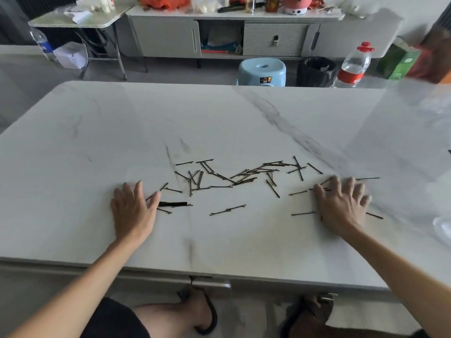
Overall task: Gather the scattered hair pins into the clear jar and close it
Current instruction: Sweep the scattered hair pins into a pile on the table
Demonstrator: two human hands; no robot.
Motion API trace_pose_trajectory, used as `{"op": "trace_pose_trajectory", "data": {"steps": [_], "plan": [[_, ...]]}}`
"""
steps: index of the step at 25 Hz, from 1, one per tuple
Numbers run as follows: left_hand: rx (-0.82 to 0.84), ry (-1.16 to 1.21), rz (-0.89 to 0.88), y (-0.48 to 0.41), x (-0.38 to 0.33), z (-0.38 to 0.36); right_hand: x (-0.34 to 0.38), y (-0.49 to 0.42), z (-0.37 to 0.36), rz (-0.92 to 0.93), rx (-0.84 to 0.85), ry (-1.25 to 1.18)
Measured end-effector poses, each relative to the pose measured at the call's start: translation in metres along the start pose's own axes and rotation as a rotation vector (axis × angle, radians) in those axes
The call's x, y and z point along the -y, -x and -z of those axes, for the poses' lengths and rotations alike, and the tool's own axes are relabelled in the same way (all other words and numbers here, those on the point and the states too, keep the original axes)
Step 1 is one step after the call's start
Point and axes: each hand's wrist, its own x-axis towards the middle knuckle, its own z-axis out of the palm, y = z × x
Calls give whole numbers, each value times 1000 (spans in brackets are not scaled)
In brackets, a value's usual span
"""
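Several thin dark hair pins (244, 178) lie scattered across the middle of the white marble table (219, 113). My left hand (133, 209) rests flat on the table at the left end of the scatter, fingers apart, touching a few pins. My right hand (341, 203) lies flat with spread fingers at the right end, covering a few pins. A small black strip (172, 204) sits just right of my left hand. At the right edge of the view a clear rounded object (443, 228) is partly cut off; I cannot tell whether it is the jar or its lid.
Beyond the table's far edge stand a light blue stool (262, 70), a black bin (316, 70) and a large water bottle with a red cap (353, 67). A grey cabinet (219, 35) and a folding table (78, 18) are further back.
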Motion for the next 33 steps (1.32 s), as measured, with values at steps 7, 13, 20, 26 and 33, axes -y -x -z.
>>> {"op": "trace_pose_trajectory", "data": {"steps": [7,13,20,26,33], "plan": [[162,362,-483,67,-72,-14,8,19,3,359,-90,-142],[-30,109,-246,46,-57,-12,-67,-39,22,-4,-18,-50],[97,141,-319,-13,-95,-19,12,-8,-23,189,-59,-122],[119,203,-570,8,-107,-21,17,27,-12,536,-28,-278],[249,73,-716,91,-95,-4,-14,97,5,1008,159,10]]}}
